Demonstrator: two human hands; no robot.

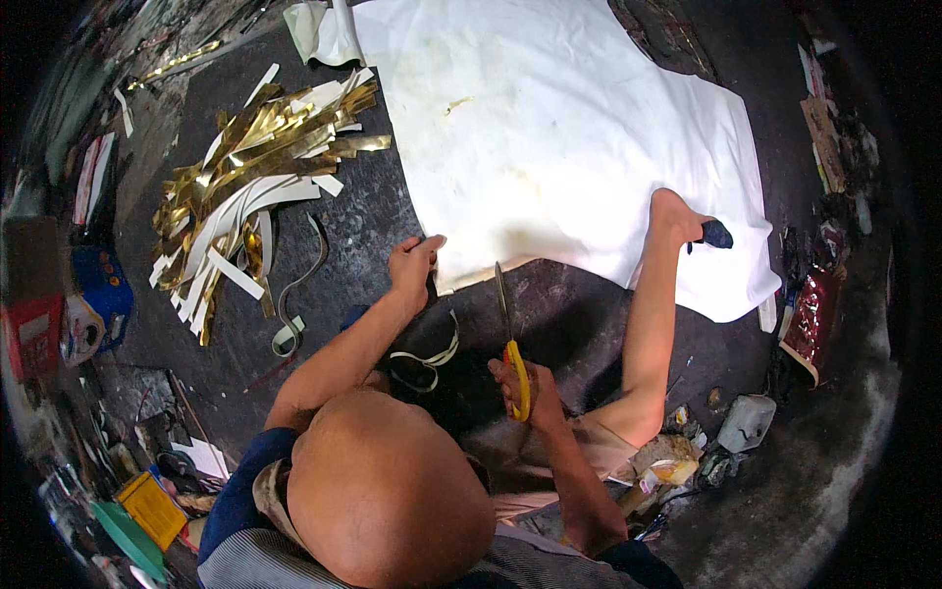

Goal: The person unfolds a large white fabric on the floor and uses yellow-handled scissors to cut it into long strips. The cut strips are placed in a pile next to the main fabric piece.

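Note:
A large white sheet (549, 128) of fabric or similar flexible material lies spread ahead of me. My left hand (414, 272) is closed on its near left corner, thumb and fingers pinching the edge. In my right hand (530, 388) is a pair of scissors (511, 358) with yellow handles, my fingers wrapped round them. Their dark blades point away from me, and the tip reaches the sheet's near edge. Whether the blades are parted is hard to see. Between my arms a thin pale strip (432, 361) lies curled on the dark floor mat (358, 191).
Gold and white cut strips (250, 187) are heaped at the left, with a long curled strip (312, 260) beside them. A bare foot (677, 218) rests on the sheet's right part. Blue and red boxes (96, 290) stand far left; a clear plastic container (746, 422) lies right.

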